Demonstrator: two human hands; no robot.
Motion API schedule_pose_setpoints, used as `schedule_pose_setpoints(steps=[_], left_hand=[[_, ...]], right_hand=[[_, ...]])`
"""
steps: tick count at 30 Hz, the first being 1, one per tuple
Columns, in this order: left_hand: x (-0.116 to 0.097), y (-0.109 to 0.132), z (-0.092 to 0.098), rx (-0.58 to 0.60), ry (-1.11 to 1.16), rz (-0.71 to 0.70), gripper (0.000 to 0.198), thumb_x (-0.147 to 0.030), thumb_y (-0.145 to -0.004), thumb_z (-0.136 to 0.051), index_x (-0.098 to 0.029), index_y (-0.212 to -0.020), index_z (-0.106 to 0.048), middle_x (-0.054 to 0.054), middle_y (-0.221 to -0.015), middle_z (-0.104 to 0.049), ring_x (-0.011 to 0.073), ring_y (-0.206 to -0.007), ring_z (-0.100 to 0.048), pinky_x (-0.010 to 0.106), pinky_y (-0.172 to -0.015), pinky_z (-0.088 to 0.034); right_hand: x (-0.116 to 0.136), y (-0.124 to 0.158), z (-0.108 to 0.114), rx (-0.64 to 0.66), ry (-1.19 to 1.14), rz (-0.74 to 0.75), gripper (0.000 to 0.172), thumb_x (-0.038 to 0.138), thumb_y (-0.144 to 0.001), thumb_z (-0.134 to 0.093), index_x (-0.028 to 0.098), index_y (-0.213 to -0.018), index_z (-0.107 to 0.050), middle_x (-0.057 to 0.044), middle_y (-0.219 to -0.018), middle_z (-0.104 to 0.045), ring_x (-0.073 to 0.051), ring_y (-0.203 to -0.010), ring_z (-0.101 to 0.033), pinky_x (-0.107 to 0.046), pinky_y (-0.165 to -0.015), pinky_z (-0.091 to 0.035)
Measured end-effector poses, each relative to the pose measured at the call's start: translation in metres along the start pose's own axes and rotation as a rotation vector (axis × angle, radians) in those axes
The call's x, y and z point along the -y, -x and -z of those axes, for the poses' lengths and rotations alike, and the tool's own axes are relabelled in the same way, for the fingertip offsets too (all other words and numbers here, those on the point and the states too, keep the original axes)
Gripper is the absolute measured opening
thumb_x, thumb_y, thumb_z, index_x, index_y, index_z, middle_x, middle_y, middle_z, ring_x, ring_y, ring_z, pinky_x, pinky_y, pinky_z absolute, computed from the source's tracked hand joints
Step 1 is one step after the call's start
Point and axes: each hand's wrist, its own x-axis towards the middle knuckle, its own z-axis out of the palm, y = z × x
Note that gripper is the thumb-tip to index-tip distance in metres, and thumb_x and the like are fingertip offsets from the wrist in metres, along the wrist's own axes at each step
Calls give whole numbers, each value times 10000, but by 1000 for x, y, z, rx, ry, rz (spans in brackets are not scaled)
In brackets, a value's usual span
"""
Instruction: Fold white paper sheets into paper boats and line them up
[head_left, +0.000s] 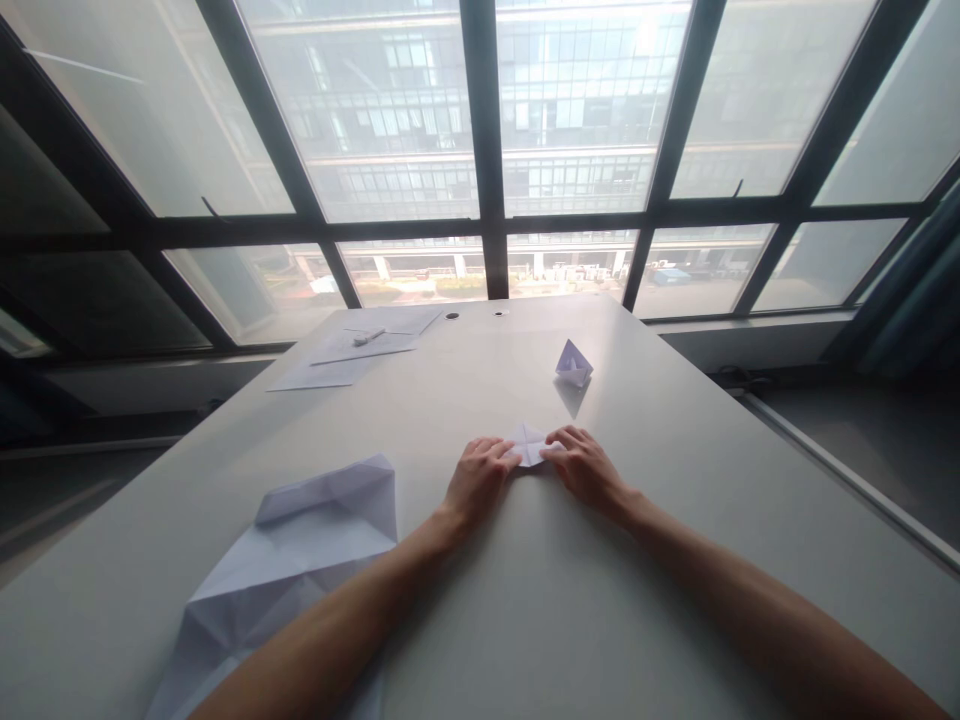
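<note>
A small piece of folded white paper (529,447) lies on the white table between my two hands, with crease lines crossing its middle. My left hand (484,470) is closed on its left edge, the fingertips pressing it. On the opposite edge, my right hand (581,460) grips the paper between thumb and fingers. Just beyond stands a folded paper boat (574,365) with a pointed peak. Beside my left forearm lies a large creased sheet of paper (300,560), partly hidden under the arm.
The white table (712,500) reaches to the window frame (487,150). At its far left, flat paper sheets (330,365) carry a small pale object (367,338) too small to name. Near the far edge is a round dark cable hole (451,316). A curtain (900,285) hangs at right.
</note>
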Motion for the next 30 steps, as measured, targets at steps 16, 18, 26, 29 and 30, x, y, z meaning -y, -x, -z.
schedule_pose_setpoints(steps=[16, 18, 26, 29, 30], left_hand=[[-5, 7, -19, 135, -12, 7, 562, -520, -988, -425, -228, -1468, -425, 152, -1520, -418, 332, -1428, -338, 512, -1146, -295], [-3, 6, -20, 169, -7, 1, 601, -536, -998, -384, -214, -1505, -368, 157, -1555, -360, 323, -1456, -287, 519, -1162, -255], [2, 6, -28, 186, -4, -6, 751, -644, -981, -301, -145, -1542, -290, 175, -1597, -242, 293, -1498, -163, 506, -1202, -135], [2, 6, -29, 187, -5, 33, 792, -663, -968, -310, -104, -1529, -312, 203, -1589, -242, 313, -1494, -166, 497, -1198, -167], [2, 6, -30, 186, -7, 56, 802, -667, -965, -311, -90, -1522, -322, 211, -1586, -245, 321, -1493, -165, 499, -1195, -177]], right_hand=[[8, 2, 0, 102, 15, -39, 310, 329, -991, -483, 241, -1255, -618, -102, -1317, -603, -250, -1209, -518, -407, -1008, -446], [4, 2, -5, 134, -13, -48, 380, 340, -1001, -455, 235, -1350, -561, -112, -1441, -520, -261, -1333, -445, -448, -1089, -385], [-6, 3, -15, 267, -68, -61, 671, 572, -1006, -312, 158, -1534, -317, -143, -1590, -268, -258, -1490, -194, -496, -1208, -150], [-6, 4, -17, 285, -23, -134, 763, 641, -984, -272, 115, -1536, -301, -170, -1597, -229, -271, -1496, -163, -502, -1207, -134], [-6, 4, -18, 289, -8, -173, 794, 657, -976, -260, 96, -1537, -291, -181, -1599, -209, -276, -1498, -147, -502, -1207, -132]])
